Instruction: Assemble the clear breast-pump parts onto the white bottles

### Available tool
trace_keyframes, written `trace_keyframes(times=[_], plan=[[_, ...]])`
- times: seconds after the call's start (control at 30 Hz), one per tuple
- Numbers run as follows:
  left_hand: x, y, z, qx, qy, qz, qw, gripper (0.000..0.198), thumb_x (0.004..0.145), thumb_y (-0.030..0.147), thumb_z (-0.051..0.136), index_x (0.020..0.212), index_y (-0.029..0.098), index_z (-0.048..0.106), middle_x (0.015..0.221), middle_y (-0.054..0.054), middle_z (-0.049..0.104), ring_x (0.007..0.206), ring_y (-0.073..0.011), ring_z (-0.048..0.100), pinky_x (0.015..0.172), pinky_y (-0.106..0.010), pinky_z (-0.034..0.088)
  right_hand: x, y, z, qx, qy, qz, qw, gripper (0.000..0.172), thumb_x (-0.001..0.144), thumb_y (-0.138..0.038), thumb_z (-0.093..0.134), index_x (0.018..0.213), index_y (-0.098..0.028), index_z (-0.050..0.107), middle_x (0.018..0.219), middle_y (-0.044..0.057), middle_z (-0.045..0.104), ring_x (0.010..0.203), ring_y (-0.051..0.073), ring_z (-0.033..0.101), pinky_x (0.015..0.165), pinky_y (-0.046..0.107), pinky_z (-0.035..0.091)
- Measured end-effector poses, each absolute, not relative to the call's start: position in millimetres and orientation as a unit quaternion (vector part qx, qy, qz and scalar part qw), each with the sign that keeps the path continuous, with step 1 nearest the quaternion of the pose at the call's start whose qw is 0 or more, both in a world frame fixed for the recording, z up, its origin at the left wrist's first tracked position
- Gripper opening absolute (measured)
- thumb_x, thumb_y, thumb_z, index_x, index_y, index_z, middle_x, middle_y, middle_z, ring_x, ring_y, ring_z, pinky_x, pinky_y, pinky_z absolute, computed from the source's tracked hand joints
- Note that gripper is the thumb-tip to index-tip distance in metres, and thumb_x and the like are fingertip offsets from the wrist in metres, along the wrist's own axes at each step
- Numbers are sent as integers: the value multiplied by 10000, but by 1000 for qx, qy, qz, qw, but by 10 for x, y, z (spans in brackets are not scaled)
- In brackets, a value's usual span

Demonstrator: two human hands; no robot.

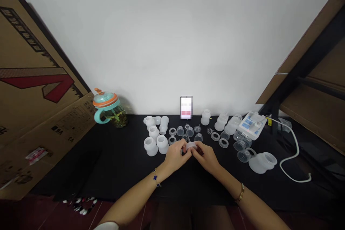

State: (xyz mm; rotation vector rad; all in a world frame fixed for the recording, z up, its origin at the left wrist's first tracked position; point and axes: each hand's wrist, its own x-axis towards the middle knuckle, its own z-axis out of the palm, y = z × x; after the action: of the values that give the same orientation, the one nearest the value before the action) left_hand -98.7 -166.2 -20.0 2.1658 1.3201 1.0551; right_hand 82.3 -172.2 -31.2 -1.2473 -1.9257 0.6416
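Note:
Between my fingertips is a whitish bottle collar ring [191, 145], held near the middle of the black table. My left hand [177, 153] pinches its left side, and my right hand [206, 155] grips the right side. A small translucent teat seems to stick up from the ring. Just beyond my hands lie loose collar rings [173, 131], clear dome caps [189, 131] and teats [197, 128]. Several white bottle bodies [151, 146] stand left of my left hand. To the right are more rings [223, 143] and bottles with caps [221, 121].
A phone [185, 107] leans against the wall. At the left stands a teal-lidded glass jug [110, 109] beside a large cardboard box [40, 90]. On the right are a white device [252, 125] with its cable [296, 147], clear caps [244, 155] and a wide bottle body [262, 162].

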Motion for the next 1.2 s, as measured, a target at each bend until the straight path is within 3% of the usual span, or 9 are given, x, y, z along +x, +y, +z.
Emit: trace_keyframes(times=[0.1,0.3,0.63,1.2], plan=[[-1000,-1653,-197,778,479,371,166,196,848,239,584,706,211,451,634,51,487,592,-126,490,582,-256,324,839,-1713,-293,-493,-740,248,385,198,937,-350,566,1084,-221,597,738,-20,630,614,152,597,560,240,419],[-1005,-1652,-225,779,465,394,148,110,871,209,568,776,212,514,708,31,543,663,-137,538,625,-260,384,877,-1677,-245,-495,-743,249,376,108,918,-309,586,951,-222,642,703,-23,619,613,151,590,567,240,424],[-1014,-1659,-199,785,443,399,168,117,951,307,538,943,204,592,795,-7,615,736,-161,593,678,-275,444,855,-1708,-234,-462,-731,296,406,247,975,-410,546,972,-203,680,740,0,661,623,151,577,574,245,419],[-999,-1667,-231,791,455,370,175,148,893,253,529,755,204,504,702,22,550,659,-142,536,626,-264,369,848,-1713,-252,-484,-748,251,378,229,941,-385,564,810,-202,612,662,-19,598,579,137,542,538,238,380]])
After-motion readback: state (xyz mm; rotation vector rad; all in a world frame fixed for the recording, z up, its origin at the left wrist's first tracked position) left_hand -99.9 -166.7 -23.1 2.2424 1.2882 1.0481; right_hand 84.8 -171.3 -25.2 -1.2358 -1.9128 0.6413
